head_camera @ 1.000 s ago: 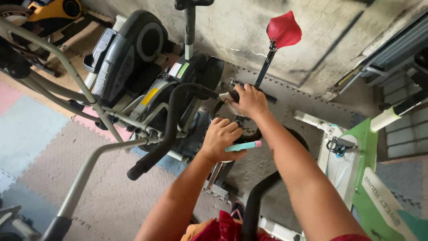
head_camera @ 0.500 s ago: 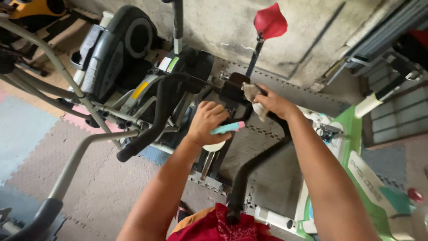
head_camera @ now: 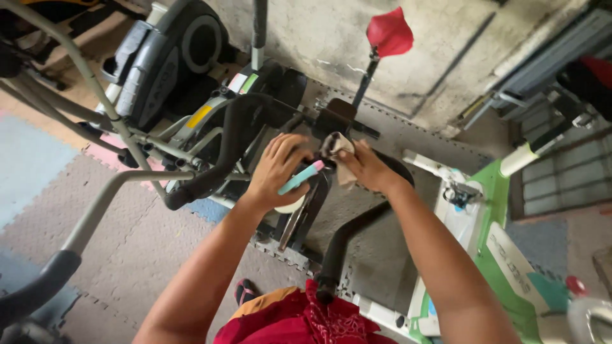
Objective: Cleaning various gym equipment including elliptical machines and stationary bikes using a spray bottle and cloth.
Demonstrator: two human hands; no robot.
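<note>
Bare concrete wall (head_camera: pixel 446 51) at back, stained & streaked w/ dark marks. Floor (head_camera: pixel 408 210) is grey concrete nr the wall; foam puzzle mats (head_camera: pixel 127 223) cover the rest, grey-brown w/ pale blue and pink tiles on the left. Grey elliptical trainer (head_camera: pixel 159 57) stands top left by the wall, more machine frames beyond it. White-and-green machine (head_camera: pixel 491 229) at right. Metal grille (head_camera: pixel 561 172) far right. Soft, even daylight, no hard shadows.
</note>
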